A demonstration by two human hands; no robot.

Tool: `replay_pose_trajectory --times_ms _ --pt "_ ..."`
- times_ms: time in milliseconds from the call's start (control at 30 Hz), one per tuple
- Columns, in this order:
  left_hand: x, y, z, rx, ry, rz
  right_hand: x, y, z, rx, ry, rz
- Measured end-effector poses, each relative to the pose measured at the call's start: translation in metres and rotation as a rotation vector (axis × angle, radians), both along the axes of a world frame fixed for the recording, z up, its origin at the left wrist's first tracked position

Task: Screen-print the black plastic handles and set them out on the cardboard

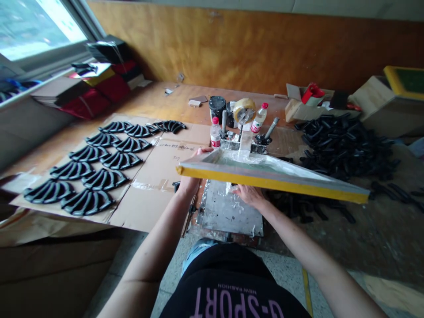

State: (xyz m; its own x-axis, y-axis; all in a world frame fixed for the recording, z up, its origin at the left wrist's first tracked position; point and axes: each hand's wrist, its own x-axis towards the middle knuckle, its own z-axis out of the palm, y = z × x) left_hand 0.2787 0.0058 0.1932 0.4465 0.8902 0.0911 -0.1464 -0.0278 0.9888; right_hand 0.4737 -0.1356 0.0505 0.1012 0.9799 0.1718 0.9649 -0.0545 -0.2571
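A yellow-edged printing screen frame [271, 179] is tilted up on its hinge above a metal plate [228, 212]. My left hand [191, 174] grips the frame's left corner and holds it raised. My right hand [247, 193] reaches under the frame onto the plate. Its fingers lie partly hidden by the frame, so what they touch is unclear.
Rows of curved black pieces [89, 170] lie on flattened cardboard [155, 176] to the left. A big heap of black pieces [344, 143] sits at the right. Bottles [215, 132], a tape roll [244, 109] and a black pot [217, 106] stand behind the frame. Cardboard boxes [374, 99] line the wall.
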Motion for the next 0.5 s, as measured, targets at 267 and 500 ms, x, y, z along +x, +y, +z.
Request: replay_pose_trajectory --times_ms 267,500 --pt "0.009 0.007 -0.004 -0.01 -0.058 0.019 -0.041 0.02 -0.007 -0.051 -0.04 -0.085" --pt "0.016 0.005 0.005 -0.097 -0.063 0.04 -0.077 0.017 -0.004 0.072 0.129 0.136"
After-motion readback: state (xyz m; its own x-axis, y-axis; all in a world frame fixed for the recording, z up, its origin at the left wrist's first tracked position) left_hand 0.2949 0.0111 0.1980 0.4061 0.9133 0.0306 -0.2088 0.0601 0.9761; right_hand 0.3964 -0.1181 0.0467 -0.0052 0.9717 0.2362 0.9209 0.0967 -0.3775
